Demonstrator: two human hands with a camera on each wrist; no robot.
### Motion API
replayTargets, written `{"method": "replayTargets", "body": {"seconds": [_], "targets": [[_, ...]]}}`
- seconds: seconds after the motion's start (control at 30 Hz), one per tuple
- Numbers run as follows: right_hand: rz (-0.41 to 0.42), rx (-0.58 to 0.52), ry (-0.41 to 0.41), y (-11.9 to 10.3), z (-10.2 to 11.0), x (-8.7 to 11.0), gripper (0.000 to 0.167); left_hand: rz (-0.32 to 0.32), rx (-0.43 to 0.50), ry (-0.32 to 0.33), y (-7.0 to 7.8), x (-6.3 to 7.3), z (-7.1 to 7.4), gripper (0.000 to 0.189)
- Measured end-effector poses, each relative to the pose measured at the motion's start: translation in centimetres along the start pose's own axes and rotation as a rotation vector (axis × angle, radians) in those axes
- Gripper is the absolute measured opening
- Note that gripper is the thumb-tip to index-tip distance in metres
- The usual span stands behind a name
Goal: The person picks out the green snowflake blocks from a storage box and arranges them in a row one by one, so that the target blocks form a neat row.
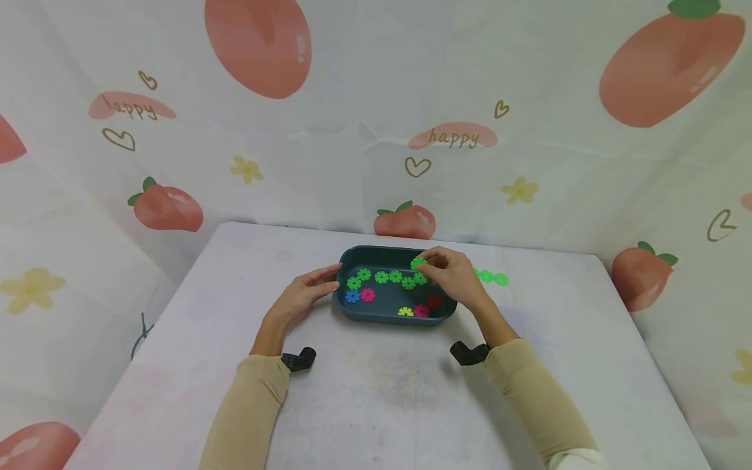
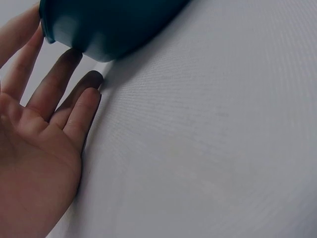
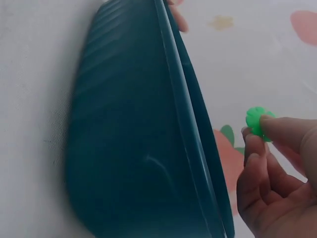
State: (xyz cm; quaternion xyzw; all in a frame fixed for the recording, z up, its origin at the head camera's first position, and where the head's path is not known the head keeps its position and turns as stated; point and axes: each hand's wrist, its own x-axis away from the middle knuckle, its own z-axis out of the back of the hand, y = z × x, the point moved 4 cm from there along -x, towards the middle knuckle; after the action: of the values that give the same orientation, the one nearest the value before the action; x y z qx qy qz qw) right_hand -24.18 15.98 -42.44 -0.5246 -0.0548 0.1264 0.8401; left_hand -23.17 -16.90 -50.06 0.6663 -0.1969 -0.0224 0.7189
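A dark teal tray stands on the table, with several notched plastic discs inside. Most are green discs; there are also a blue disc, a pink disc, a yellow disc and red ones. My left hand touches the tray's left end with extended fingertips. In the left wrist view its fingers are spread under the tray's curved side. My right hand pinches a green notched disc between thumb and fingers, above the tray's right part.
Right of the tray, partly behind my right hand, a row of green discs lies on the white table. A white cloth with peach prints hangs behind the table. Each wrist carries a black mount.
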Motion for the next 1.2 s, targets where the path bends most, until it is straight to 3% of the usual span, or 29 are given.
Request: {"method": "replayTargets", "body": {"seconds": [0.33,0.67,1.2], "targets": [[-0.075,-0.037,0.112,0.6,1.9,0.6,0.03,0.007,-0.001,0.0,-0.1,-0.1,0.2,0.062],[-0.079,-0.035,0.268,1.5,3.5,0.7,0.03,0.011,-0.005,-0.001,-0.2,-0.4,0.3,0.062],[-0.224,-0.02,0.359,3.6,6.3,1.5,0.037,0.009,0.012,-0.013,-0.1,-0.4,0.2,0.062]]}}
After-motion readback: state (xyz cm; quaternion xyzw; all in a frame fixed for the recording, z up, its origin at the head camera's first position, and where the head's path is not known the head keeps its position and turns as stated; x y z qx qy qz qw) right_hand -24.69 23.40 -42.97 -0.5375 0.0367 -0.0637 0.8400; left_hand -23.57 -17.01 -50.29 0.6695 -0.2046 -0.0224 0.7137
